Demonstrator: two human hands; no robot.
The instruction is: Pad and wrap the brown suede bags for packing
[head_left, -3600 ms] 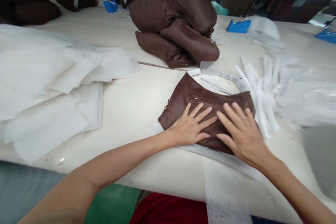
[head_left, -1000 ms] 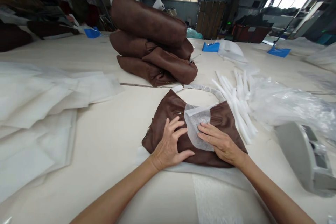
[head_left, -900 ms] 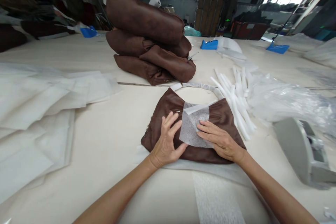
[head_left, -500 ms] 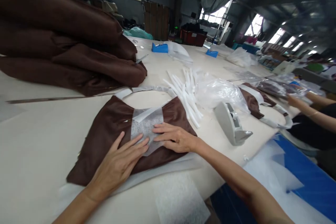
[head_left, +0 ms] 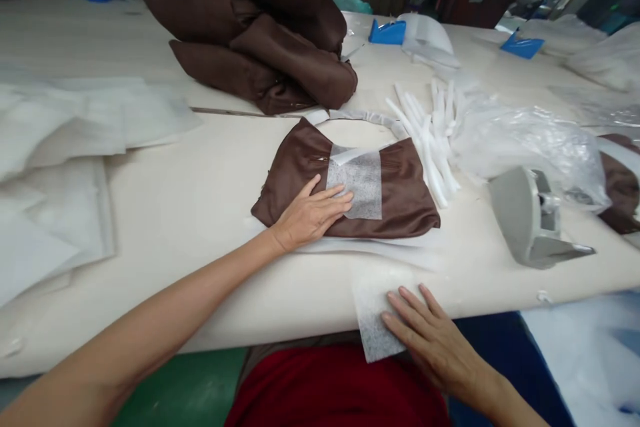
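A brown handbag (head_left: 295, 177) lies flat on the table with its wrapped handle (head_left: 363, 117) pointing away from me. Across its middle rests a white translucent sheet (head_left: 367, 197), with a narrow white strip on its upper part. My left hand (head_left: 315, 213) lies flat with fingers spread on the bag and the left part of that sheet. My right hand (head_left: 430, 330) is at the table's front edge, fingers stretched over a second translucent sheet (head_left: 373, 323) that hangs partly over the edge. Its thumb is hidden.
Brown bags (head_left: 295, 60) are piled behind. White strips (head_left: 430, 140) and clear plastic bags (head_left: 530, 147) lie to the right, near a grey tape dispenser (head_left: 520, 213). White sheets (head_left: 55, 207) are stacked at left. Blue dispensers (head_left: 387, 32) stand farther back.
My right hand has left the handbag and come down to the second sheet at the table edge. My left hand stays on the bag. The view has turned left and downward.
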